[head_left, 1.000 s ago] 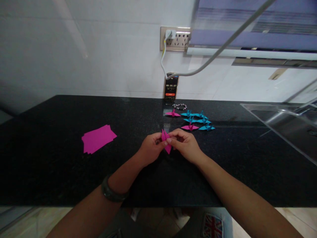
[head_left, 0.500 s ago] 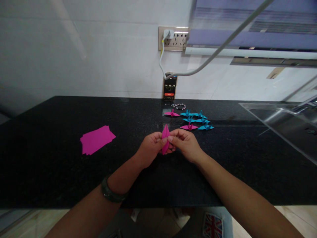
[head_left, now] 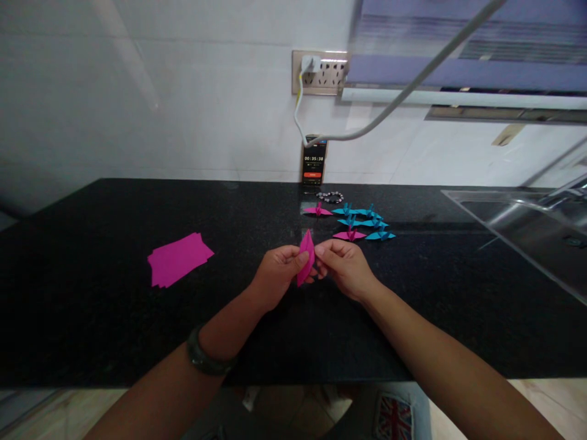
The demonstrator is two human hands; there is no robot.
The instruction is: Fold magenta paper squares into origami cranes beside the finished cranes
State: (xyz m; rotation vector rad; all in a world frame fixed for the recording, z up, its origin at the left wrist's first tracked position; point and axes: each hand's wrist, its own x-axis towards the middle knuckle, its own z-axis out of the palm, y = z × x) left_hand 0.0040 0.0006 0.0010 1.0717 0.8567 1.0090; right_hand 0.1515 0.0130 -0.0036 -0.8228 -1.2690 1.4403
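A pink sheet of origami paper [head_left: 307, 247], folded into a narrow diamond, is held upright above the counter between my hands. My left hand [head_left: 278, 272] grips it from the left, thumb across its front face. At its right edge, my right hand [head_left: 345, 264] pinches the paper between thumb and forefinger; the other fingers curl behind and are partly hidden. Beyond my hands stand finished paper cranes: several blue ones [head_left: 380, 236], a pink crane [head_left: 350, 235] in front and another pink crane [head_left: 318, 210] at the back left.
A stack of pink paper [head_left: 180, 260] lies on the black counter [head_left: 92, 305] to the left. Behind the cranes are a beaded bracelet [head_left: 331, 197] and a phone [head_left: 314, 164] leaning on the wall. A cable [head_left: 389, 113] hangs in front. The sink [head_left: 541, 238] is at right.
My right thumb has slid off the paper's front to its right edge. The folded paper has turned slightly, showing one broader face.
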